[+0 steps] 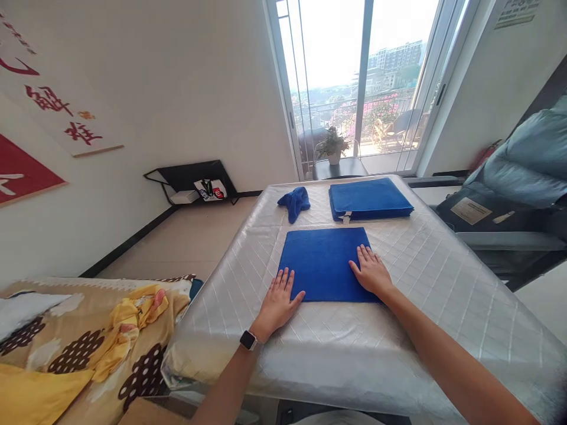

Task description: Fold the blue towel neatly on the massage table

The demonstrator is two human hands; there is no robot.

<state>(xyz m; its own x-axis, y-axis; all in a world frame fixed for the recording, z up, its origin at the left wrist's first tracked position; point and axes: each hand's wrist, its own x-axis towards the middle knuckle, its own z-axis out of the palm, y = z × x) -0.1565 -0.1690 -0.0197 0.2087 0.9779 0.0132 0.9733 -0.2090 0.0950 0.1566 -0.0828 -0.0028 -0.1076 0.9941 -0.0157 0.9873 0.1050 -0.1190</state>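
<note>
A blue cloth [325, 260] lies spread flat on the silver quilted table cover [425, 330]. My left hand [280, 301] rests palm down at its lower left edge, fingers stretched out. On the cloth's right side lies my right hand [371, 270], also flat with the fingers apart. Behind the cloth, to the right, sits a neat stack of blue cloths [371, 198] with a small white tag at its front edge. A crumpled blue cloth [295, 203] lies at the back left.
A bed with a patterned cover [84, 330] and yellow clothing [133, 321] stands at the left. A dark padded chair [509, 236] is close to the table's right side. A potted plant [333, 145] stands beyond the far edge, before a glass door [328, 59].
</note>
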